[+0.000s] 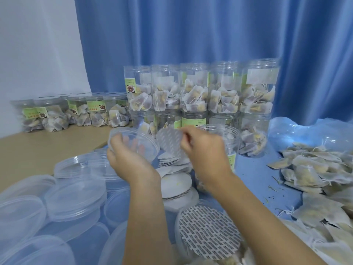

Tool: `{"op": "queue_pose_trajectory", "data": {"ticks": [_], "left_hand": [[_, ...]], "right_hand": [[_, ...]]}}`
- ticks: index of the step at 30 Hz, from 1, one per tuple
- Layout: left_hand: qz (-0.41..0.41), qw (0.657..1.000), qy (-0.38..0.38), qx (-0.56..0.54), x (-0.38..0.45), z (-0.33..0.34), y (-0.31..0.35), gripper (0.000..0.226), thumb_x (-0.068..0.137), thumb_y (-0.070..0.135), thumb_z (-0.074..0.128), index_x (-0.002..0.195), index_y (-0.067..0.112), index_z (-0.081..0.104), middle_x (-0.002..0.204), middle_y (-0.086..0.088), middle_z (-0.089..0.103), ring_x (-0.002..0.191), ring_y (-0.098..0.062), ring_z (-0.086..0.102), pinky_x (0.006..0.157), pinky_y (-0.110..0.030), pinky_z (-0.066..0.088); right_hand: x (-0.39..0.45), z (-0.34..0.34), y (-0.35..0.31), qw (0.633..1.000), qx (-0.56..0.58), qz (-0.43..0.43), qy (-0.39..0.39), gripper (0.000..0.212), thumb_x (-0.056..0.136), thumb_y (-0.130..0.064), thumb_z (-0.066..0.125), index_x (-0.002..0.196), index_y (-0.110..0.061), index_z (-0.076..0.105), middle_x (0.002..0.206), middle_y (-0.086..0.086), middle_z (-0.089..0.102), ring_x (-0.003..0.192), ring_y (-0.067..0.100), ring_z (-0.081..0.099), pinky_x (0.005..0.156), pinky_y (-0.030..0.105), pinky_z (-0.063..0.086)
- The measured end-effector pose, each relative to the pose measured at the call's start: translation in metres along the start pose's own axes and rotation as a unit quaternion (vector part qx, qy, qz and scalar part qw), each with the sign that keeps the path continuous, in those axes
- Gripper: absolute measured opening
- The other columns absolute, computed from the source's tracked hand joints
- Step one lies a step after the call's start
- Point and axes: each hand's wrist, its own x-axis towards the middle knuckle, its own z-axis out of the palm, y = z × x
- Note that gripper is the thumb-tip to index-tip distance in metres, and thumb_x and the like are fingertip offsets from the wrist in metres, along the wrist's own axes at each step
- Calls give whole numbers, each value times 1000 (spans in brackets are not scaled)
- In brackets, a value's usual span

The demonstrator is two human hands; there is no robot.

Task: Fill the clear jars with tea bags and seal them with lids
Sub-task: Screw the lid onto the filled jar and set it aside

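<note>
**Liner disc held up to a lid before capping**

The left hand (pixel 126 155) gripped a clear lid (pixel 133 143), its fingers curled round the rim and the hollow side tilted toward the right hand (pixel 202 144). That hand pinched a patterned liner disc (pixel 170 142) by its edge, just beside the lid, probably to seat it inside. An open jar (pixel 227 142) holding tea bags stood behind the right hand, likely next to be sealed. Spare lids (pixel 74 196) and discs (pixel 175 169) lay below; loose tea bags (pixel 313 169) were heaped to the right on the tabletop (pixel 38 148).
</note>
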Motion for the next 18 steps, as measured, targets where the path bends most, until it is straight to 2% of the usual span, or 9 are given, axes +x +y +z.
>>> {"op": "queue_pose_trajectory", "data": {"ticks": [1,2,3,5,8,10,12,14,18], "left_hand": [[-5,1000,4,-10,0,1,1,27,90,30,54,115,20,54,119,-6,62,104,-18,64,90,-32,53],[-15,1000,3,-17,-1,1,2,24,90,32,52,112,22,54,120,-6,61,106,-18,63,92,-33,52],[-32,999,-1,-25,-1,1,2,19,91,33,52,107,23,54,118,-5,61,107,-19,62,92,-32,51],[-69,997,-23,-32,-1,3,0,12,91,33,51,91,22,56,106,-3,62,102,-20,62,85,-30,50],[-92,990,-102,-28,-2,3,-4,15,91,28,51,88,14,57,93,-7,58,84,-24,59,74,-29,50],[-98,983,-152,-31,-3,3,-6,13,91,26,51,94,14,57,94,-7,58,87,-26,59,78,-29,50],[-105,974,-196,-36,-5,4,-7,12,93,23,49,88,16,58,95,-6,59,91,-25,58,83,-31,46],[-114,965,-233,-35,-8,6,-11,17,96,24,45,85,16,56,88,-4,58,89,-23,56,83,-31,45],[-119,950,-289,-27,-15,11,-17,28,97,35,42,105,11,54,84,-2,56,73,-12,56,68,-24,48]], "right_hand": [[3,-5,0,994,62,6,91,16,84,1,60,95,-4,71,69,8,67,57,14,54,57,17,38],[5,-10,1,983,107,6,149,18,81,2,63,95,-4,73,70,6,70,63,13,57,61,13,42],[7,-14,2,976,137,-5,168,19,80,1,65,96,-5,74,74,4,72,75,10,60,68,8,43],[9,-21,2,977,151,-60,142,19,80,0,67,97,-5,74,83,3,74,89,7,60,75,6,44],[10,-25,4,980,131,-135,68,17,81,1,68,95,-6,75,88,5,75,83,11,67,76,16,48],[11,-25,5,978,125,-163,23,17,82,0,66,95,-6,75,89,6,74,86,20,69,77,26,51],[11,-24,5,977,101,-188,17,16,81,-2,66,93,-6,76,88,9,74,85,25,70,75,36,54],[10,-22,3,977,93,-191,16,17,81,-4,66,94,-6,76,88,11,73,84,28,70,70,39,57],[7,-20,4,983,110,-140,-36,19,86,-13,64,102,-11,74,89,10,74,83,29,70,70,43,55]]}}
